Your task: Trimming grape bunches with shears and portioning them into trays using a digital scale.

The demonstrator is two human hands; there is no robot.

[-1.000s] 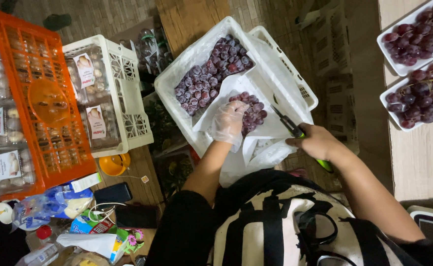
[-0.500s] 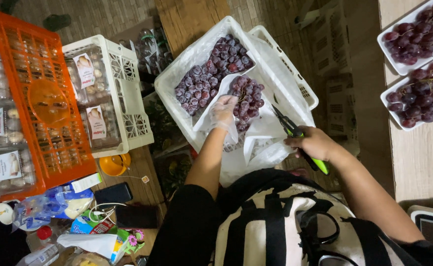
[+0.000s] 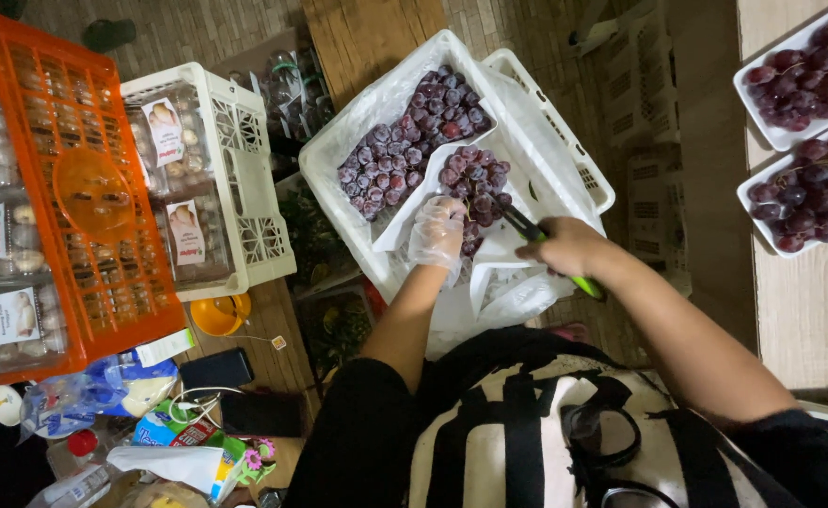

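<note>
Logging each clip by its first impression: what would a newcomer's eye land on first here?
Dark red grapes heaped in a white crate at top centre, where the gloved left hand rests on a bunch and the right hand points green-handled scissors at it. A bright orange crate fills the left edge, and more grapes sit in white trays at far right.

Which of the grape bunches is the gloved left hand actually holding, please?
The bunch on the white tray nearest the person; the left hand grips its lower end, while the frosted bunches behind lie untouched.
</note>
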